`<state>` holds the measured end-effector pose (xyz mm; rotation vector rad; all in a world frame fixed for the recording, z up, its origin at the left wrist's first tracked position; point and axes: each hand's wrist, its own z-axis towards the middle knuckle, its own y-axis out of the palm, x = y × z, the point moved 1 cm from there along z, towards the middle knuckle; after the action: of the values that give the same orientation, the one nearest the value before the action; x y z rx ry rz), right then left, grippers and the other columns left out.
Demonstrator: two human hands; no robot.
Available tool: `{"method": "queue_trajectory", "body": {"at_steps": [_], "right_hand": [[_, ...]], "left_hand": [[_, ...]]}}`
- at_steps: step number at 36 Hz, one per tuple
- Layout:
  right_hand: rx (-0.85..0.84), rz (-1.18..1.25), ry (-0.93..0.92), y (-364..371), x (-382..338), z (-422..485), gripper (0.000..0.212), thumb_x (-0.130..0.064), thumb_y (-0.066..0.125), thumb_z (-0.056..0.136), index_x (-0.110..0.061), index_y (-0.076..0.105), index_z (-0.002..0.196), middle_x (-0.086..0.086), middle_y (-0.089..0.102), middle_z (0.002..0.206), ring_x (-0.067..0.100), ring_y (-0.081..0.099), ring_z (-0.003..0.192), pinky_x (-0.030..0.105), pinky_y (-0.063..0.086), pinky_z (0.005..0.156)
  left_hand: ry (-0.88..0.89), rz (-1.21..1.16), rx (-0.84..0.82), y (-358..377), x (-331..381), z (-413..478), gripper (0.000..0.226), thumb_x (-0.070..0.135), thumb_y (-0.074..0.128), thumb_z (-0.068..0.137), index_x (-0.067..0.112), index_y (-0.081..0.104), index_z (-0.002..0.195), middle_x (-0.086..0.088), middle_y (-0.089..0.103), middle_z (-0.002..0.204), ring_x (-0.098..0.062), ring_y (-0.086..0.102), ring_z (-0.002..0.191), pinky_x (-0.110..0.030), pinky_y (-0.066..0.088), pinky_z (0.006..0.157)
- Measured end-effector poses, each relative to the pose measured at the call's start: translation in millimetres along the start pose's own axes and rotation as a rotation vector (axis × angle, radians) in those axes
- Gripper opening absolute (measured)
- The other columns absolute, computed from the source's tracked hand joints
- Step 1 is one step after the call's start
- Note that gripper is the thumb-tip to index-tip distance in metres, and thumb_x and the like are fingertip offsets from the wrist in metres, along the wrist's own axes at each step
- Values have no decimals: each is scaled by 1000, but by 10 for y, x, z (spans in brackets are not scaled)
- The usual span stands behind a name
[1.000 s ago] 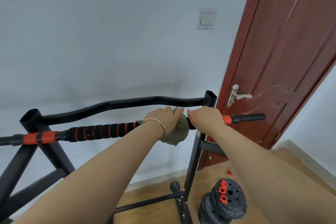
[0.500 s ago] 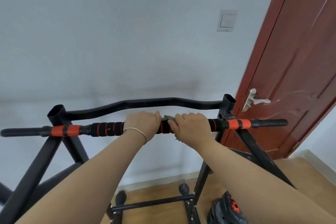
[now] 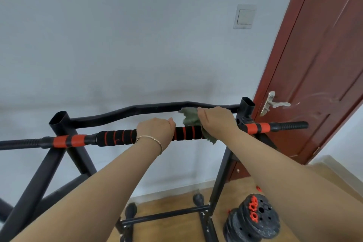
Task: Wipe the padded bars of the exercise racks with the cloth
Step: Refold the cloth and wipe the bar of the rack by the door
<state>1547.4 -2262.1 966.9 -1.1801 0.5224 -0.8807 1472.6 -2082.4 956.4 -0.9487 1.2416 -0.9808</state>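
While left hand [image 3: 155, 130] grips padded bar [image 3: 187, 133], right hand [image 3: 216, 122] clutches cloth [image 3: 190, 117]

right hand [image 3: 215, 122] slid cloth [image 3: 191, 119] rightward

The black padded bar [image 3: 186, 133], ringed with orange, lay level across the black exercise rack [image 3: 59, 124], just in front of its curved upper bar [image 3: 137, 109], while the crumpled grey-green cloth [image 3: 191, 119] draped over the padding's right end, one corner hanging below.
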Motion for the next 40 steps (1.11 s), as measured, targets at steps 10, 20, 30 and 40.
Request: {"method": "queue_trajectory", "body": {"at_steps": [10, 20, 30, 40], "right_hand": [[183, 106, 210, -224, 288, -239, 26, -14, 41, 102, 4, 59, 107, 9, 54, 69, 30, 53, 59, 36, 39, 52], [51, 119, 237, -270, 353, -350, 19, -12, 49, 94, -19, 57, 79, -3, 63, 63, 16, 62, 58, 38, 57, 64], [-14, 128, -49, 10, 338, -472, 42, -54, 27, 99, -27, 58, 93, -11, 56, 74, 12, 54, 68, 31, 42, 59], [-181, -293, -201, 68, 291, -293, 15, -27, 57, 95, -15, 53, 89, 0, 51, 71, 20, 50, 64, 30, 37, 52]], "left_hand": [[152, -36, -5, -232, 438, 211, 46, 0, 56, 82, 13, 40, 123, -1, 40, 70, -26, 52, 74, -31, 43, 58], [138, -300, -253, -179, 431, 354, 13, 3, 39, 94, 13, 44, 87, -5, 71, 72, -21, 70, 65, -40, 58, 75], [215, -158, -173, -267, 448, 260, 19, 4, 54, 88, 14, 47, 103, -1, 51, 75, -19, 57, 69, -33, 53, 64], [184, -33, 17, -146, 530, 128, 56, 10, 48, 94, 10, 27, 146, -3, 47, 74, -25, 54, 67, -32, 39, 51]]}}
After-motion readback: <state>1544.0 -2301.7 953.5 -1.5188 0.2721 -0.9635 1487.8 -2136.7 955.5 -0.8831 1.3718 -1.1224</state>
